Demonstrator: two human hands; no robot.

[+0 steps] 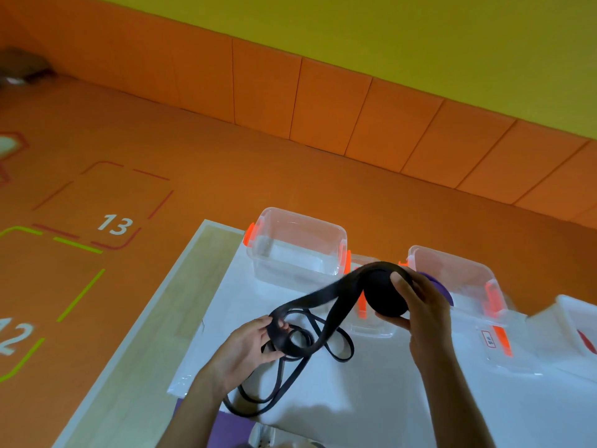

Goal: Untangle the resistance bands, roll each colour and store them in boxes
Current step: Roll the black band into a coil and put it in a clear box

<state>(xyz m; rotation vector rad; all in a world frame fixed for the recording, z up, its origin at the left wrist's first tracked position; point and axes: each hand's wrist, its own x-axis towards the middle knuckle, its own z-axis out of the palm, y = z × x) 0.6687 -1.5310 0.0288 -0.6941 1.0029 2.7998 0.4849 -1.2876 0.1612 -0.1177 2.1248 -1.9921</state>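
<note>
Between the hands, a wide black rubber band (323,299) is half rolled: the right hand (420,305) grips the roll (382,295), the left hand (248,347) pinches the tail. Beneath the left hand lie thin black bands (277,392), tangled and unboxed.

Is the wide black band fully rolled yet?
Partly rolled: the right hand grips the wide black band as a tight roll, its loose tail running to the left hand.

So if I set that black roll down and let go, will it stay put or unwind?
Probably unwinds: the black roll is held together only by the right hand, nothing visibly fastening it. Its tail sags limply toward the left hand, so it looks floppy. Being round, it may also roll.
</note>
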